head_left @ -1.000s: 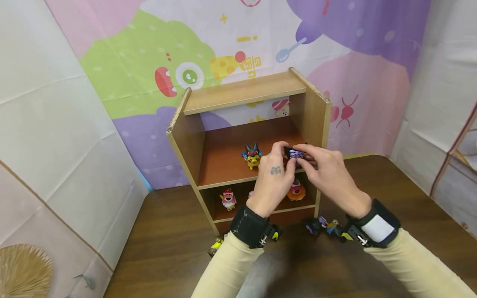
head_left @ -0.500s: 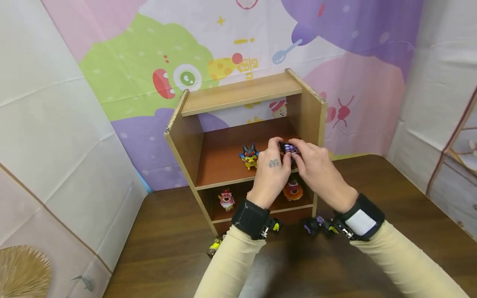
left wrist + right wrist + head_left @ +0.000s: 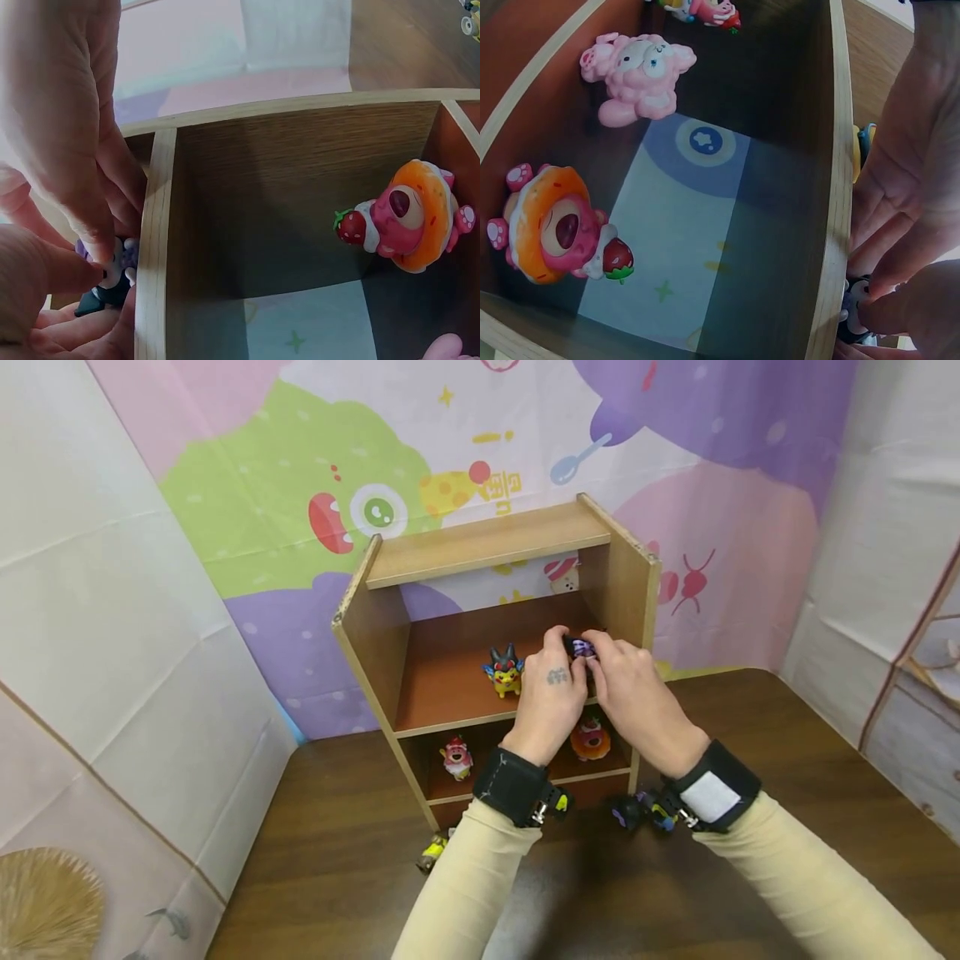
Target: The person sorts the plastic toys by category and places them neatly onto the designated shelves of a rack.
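A small purple and black toy figurine (image 3: 582, 649) with a white face is between both hands at the upper shelf's right side. My left hand (image 3: 551, 689) pinches it from the left, while the fingers of my right hand (image 3: 637, 702) grip its other side. In the left wrist view, the figurine (image 3: 114, 274) shows beside the shelf board's edge, partly covered by fingers. Just left of the hands, a yellow figurine with a black eared hood (image 3: 506, 674) stands on the same brown shelf (image 3: 442, 693).
Below, the wooden cabinet (image 3: 648, 602) holds a pink bear in a red hat (image 3: 456, 758), a bear in an orange ring (image 3: 591, 741) and a fluffy pink figurine (image 3: 641, 79). On the table (image 3: 322, 860) lie a yellow figurine (image 3: 432, 852) and dark purple figurines (image 3: 626, 811).
Both hands have moved slightly farther back over the upper shelf with the purple and black figurine. The yellow figurine beside them has stayed in place.
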Demonstrator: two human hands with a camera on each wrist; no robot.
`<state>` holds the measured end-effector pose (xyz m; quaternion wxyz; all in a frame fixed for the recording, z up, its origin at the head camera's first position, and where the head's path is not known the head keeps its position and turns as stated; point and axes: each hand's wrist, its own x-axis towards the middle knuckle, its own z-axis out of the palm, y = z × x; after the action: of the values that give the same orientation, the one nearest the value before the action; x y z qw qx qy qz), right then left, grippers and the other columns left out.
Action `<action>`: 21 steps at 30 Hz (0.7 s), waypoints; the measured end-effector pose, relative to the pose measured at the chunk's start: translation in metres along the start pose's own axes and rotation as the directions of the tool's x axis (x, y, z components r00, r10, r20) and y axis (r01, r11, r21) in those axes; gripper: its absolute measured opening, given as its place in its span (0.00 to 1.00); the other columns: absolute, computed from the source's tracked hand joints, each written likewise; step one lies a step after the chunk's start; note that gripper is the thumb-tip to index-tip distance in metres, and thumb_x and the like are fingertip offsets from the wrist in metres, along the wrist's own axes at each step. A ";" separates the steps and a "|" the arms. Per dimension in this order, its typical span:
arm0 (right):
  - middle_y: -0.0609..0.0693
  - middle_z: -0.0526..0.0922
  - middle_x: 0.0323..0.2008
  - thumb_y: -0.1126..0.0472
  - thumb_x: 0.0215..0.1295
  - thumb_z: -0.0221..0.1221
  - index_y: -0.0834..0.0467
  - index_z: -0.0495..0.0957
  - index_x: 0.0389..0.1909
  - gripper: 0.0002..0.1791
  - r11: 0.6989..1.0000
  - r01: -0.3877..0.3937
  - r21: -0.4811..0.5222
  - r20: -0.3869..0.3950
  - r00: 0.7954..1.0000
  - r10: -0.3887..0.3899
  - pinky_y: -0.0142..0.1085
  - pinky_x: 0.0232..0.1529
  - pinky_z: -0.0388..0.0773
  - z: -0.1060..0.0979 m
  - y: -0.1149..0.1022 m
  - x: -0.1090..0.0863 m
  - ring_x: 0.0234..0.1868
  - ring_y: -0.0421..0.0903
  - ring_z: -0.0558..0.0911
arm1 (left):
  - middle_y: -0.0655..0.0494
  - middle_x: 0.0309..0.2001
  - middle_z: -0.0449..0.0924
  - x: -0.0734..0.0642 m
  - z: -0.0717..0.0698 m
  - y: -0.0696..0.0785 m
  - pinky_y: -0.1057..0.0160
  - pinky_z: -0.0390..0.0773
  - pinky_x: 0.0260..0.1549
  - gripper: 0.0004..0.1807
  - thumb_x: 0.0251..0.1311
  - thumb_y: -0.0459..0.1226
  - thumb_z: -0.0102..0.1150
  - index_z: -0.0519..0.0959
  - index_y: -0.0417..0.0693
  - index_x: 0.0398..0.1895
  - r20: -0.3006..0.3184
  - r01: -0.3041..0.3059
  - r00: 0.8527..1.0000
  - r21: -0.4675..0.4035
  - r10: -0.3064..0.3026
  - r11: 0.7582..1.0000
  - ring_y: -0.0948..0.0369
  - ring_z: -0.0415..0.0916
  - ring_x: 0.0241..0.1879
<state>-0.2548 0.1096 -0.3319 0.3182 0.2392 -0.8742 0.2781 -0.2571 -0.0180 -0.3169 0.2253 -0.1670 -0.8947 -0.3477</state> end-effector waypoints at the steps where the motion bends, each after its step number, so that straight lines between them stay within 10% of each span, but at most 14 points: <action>1: 0.68 0.84 0.41 0.70 0.74 0.56 0.71 0.74 0.55 0.13 1.000 0.000 -0.003 -0.002 1.000 0.000 0.57 0.43 0.82 0.000 0.000 0.000 0.41 0.65 0.85 | 0.37 0.47 0.86 0.001 0.000 0.000 0.62 0.86 0.35 0.21 0.73 0.33 0.55 0.69 0.31 0.64 0.002 0.001 1.000 0.003 -0.001 1.000 0.50 0.88 0.40; 21: 0.71 0.83 0.43 0.71 0.74 0.54 0.73 0.72 0.57 0.14 0.999 -0.035 -0.029 -0.012 0.999 0.035 0.57 0.46 0.83 0.007 -0.001 0.006 0.43 0.65 0.85 | 0.36 0.48 0.85 0.006 0.003 0.000 0.57 0.86 0.43 0.21 0.74 0.33 0.55 0.68 0.32 0.64 -0.012 0.018 1.000 0.002 -0.018 1.000 0.48 0.86 0.46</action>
<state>-0.2613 0.1031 -0.3325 0.3216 0.2176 -0.8804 0.2723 -0.2631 -0.0152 -0.3161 0.2275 -0.1568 -0.8952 -0.3496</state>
